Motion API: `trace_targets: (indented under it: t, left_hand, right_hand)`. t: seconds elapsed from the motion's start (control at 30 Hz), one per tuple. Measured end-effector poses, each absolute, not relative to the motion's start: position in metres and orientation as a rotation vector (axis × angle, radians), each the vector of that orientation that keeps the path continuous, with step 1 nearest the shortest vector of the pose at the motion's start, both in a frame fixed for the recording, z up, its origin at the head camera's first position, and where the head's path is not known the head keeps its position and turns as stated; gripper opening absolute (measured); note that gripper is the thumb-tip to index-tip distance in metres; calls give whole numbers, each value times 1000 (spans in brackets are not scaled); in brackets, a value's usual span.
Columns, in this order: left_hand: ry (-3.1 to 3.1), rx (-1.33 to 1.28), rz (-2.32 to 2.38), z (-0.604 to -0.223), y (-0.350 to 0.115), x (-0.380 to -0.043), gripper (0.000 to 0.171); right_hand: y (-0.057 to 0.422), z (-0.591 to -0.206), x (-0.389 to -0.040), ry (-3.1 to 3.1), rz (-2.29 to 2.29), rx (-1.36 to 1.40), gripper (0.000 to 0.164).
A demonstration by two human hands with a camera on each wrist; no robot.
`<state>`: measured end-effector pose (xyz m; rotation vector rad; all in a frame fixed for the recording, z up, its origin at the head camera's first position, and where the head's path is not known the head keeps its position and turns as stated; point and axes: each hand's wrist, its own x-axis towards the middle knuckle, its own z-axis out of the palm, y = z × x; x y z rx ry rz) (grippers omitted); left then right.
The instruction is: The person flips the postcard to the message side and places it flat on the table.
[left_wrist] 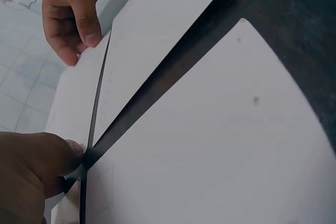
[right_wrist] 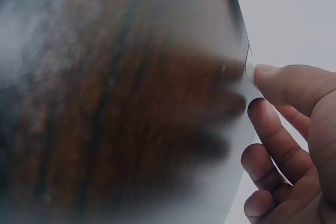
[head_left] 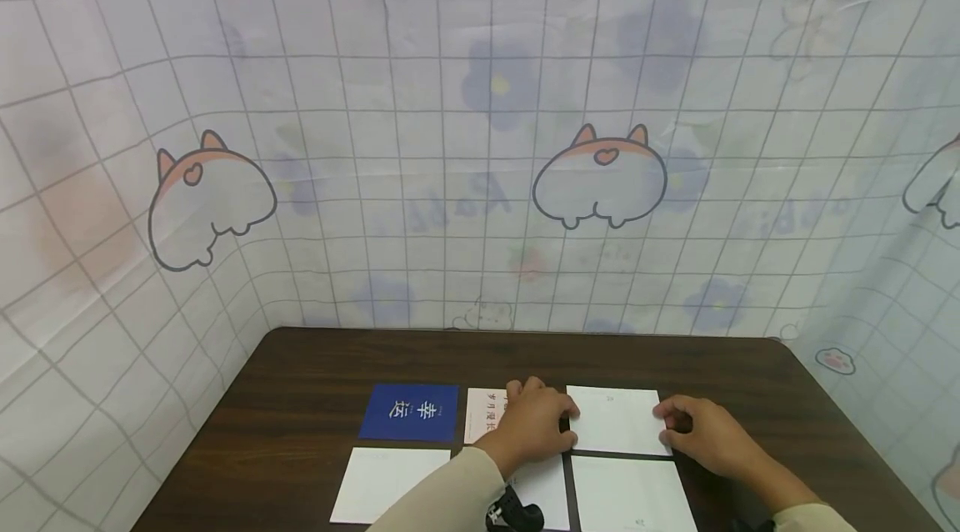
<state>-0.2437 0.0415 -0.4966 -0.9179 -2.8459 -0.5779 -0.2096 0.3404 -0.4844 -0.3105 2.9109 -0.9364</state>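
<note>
A white card (head_left: 617, 422) lies at the back right of two rows of cards, faint small print near its far edge. My left hand (head_left: 531, 422) holds its left edge with thumb and forefinger, and that forearm covers part of the cards beneath. At the opposite edge, my right hand (head_left: 708, 434) pinches the card between thumb and fingertips. In the right wrist view the thumb (right_wrist: 294, 85) rests right at the card's edge, with the other fingers curled below. Just in front lies another white card (head_left: 632, 492), a narrow dark gap between the two.
A blue card (head_left: 410, 413) with characters lies at the back left. Beside it a pale card (head_left: 483, 414) with dark writing is partly hidden by my left hand. Another white card (head_left: 386, 484) lies front left. The dark wooden table (head_left: 300, 365) meets a patterned curtain (head_left: 420, 223) behind.
</note>
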Motion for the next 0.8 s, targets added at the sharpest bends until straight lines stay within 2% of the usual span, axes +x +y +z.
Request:
trace_targets:
  t: [0.1, 0.33, 0.8]
  left_hand:
    - [-2826, -916, -524, -497, 42, -242, 23]
    - [-2802, -922, -417, -495, 42, -239, 6]
    - [-2825, -902, -428, -497, 42, -239, 6]
  right_hand:
    - [341, -486, -211, 2909, -921, -338, 29]
    - [339, -486, -213, 2940, -849, -400, 28]
    - [337, -481, -213, 2946, -779, -523, 15]
